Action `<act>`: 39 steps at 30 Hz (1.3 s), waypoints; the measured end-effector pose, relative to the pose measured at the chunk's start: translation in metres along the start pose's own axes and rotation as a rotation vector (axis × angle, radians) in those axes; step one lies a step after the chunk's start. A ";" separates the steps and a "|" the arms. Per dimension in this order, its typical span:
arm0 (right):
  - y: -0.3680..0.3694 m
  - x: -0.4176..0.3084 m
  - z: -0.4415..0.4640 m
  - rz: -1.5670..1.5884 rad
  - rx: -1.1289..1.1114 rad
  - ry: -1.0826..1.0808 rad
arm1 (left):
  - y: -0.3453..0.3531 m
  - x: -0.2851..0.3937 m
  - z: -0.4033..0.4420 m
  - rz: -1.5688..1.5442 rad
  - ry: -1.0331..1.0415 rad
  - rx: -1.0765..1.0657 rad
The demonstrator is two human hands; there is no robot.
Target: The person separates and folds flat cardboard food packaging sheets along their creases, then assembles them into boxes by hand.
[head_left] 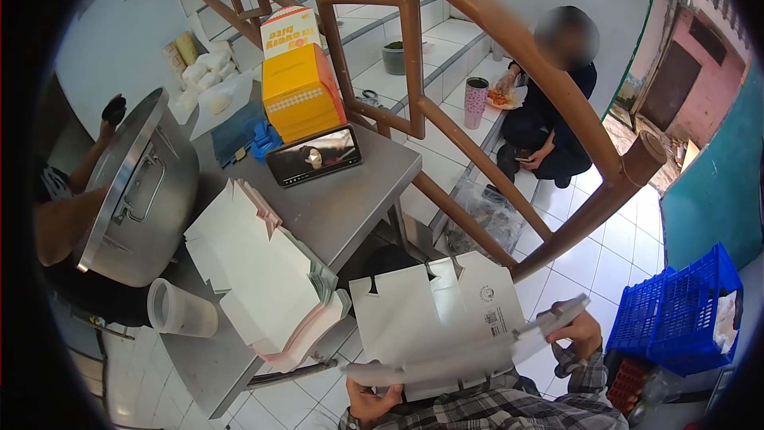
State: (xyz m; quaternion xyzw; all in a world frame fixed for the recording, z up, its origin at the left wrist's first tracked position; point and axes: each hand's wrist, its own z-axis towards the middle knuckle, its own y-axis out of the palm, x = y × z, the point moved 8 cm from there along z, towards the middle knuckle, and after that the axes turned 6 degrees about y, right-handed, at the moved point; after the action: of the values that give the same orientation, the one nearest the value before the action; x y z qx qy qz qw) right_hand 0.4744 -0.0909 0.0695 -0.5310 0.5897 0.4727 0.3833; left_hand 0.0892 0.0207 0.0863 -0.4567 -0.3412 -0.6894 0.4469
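A flat cardboard sheet [469, 350], partly blurred, spans the space between my hands at the lower middle. My left hand [374, 398] grips its left end, and my right hand [579, 330] grips the right end. Under and beyond it lies a white die-cut carton blank [410, 299] with small printed marks. To the left, a stack of similar blanks [267, 279] sits on the metal table [366, 199]. A phone [314, 157] showing a video leans against a yellow box [298, 91].
A large metal pot [151, 191] and a plastic tub [183, 309] stand left, beside another person's arms. Brown railings [485, 155] cross the view. A seated person [557, 111] has food on the steps. Blue crates [676, 310] are at right.
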 end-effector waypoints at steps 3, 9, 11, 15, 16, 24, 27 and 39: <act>0.030 -0.072 0.013 0.209 -0.206 -0.305 | 0.011 0.019 0.037 -0.331 0.255 -0.144; 0.021 -0.059 0.044 0.039 -0.069 -0.361 | 0.003 0.001 0.059 0.128 0.294 -0.110; 0.018 -0.055 0.048 0.107 -0.150 -0.418 | 0.008 0.000 0.065 0.042 0.294 -0.165; 0.020 -0.047 0.045 0.135 -0.147 -0.345 | 0.010 -0.015 0.066 -0.195 0.116 -0.183; 0.020 -0.047 0.044 0.124 -0.116 -0.300 | 0.012 -0.013 0.067 -0.181 0.084 -0.168; 0.001 -0.073 0.020 -0.238 0.245 -0.094 | 0.027 0.020 0.104 0.122 -0.159 -0.356; 0.000 -0.082 -0.003 -0.069 0.172 -0.083 | 0.034 0.008 0.095 -0.059 -0.448 -0.304; 0.010 -0.041 -0.047 0.277 0.245 -0.022 | 0.080 -0.058 0.103 0.037 -0.487 -0.283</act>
State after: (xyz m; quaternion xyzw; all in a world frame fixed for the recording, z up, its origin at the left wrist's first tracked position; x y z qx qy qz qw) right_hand 0.4724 -0.1257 0.1220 -0.3888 0.7060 0.4513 0.3830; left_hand 0.2074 0.0995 0.0733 -0.6728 -0.3304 -0.5920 0.2962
